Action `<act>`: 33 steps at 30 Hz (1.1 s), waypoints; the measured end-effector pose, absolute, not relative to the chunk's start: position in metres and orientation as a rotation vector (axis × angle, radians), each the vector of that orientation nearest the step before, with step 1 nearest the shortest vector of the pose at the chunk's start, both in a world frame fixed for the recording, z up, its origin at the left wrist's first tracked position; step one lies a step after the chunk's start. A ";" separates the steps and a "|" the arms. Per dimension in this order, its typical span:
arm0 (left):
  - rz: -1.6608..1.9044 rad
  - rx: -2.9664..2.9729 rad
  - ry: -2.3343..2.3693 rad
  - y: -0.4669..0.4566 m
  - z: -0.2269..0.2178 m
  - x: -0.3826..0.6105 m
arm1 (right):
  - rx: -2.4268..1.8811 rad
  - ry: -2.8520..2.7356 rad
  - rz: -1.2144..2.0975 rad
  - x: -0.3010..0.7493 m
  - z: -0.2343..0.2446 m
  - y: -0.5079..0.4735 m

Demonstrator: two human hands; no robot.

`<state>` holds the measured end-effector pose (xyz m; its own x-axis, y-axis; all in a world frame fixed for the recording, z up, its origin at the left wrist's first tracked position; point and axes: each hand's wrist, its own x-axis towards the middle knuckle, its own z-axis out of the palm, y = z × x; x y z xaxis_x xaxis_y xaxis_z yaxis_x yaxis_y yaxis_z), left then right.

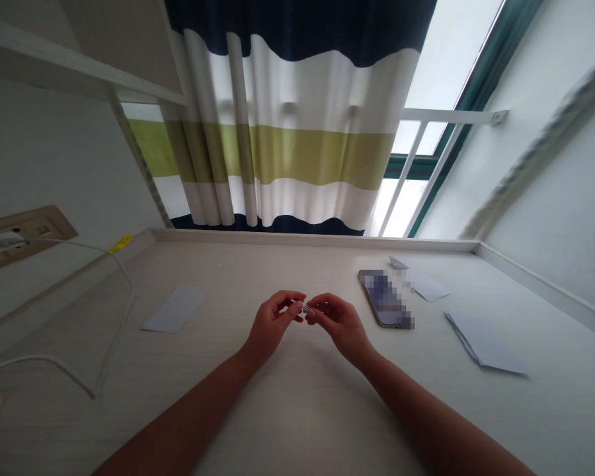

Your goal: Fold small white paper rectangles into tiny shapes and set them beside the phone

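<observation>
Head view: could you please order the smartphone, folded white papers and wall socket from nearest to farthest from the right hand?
Right hand:
1. Smartphone, ahead right.
2. Folded white papers, farther right.
3. Wall socket, far left on wall.

Our left hand (272,324) and right hand (340,322) met over the table (277,271), pinching a small silvery piece (305,309) between them. Just right of the hands lay a phone (385,299), partly pixelated, with a white paper sheet (425,284) beside its far end. Folded white paper (483,342) sat further right. To the left lay a white envelope-like sheet (175,309), near a white cable (127,291) running from a wall socket (24,238). A striped curtain (277,132) hung beyond the table.
</observation>
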<state>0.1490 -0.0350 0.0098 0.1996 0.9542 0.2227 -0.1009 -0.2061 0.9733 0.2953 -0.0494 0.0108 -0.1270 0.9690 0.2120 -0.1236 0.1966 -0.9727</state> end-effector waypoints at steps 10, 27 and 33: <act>1.199 1.496 0.873 -0.036 0.012 0.145 | -0.889 -1.262 1.337 0.297 0.015 -0.048; 0.998 1.680 0.801 -0.038 0.006 0.152 | -1.136 -1.905 0.269 0.304 0.011 -0.052; 0.987 1.794 0.803 -0.039 0.006 0.153 | -1.162 -1.891 0.239 0.303 0.011 -0.054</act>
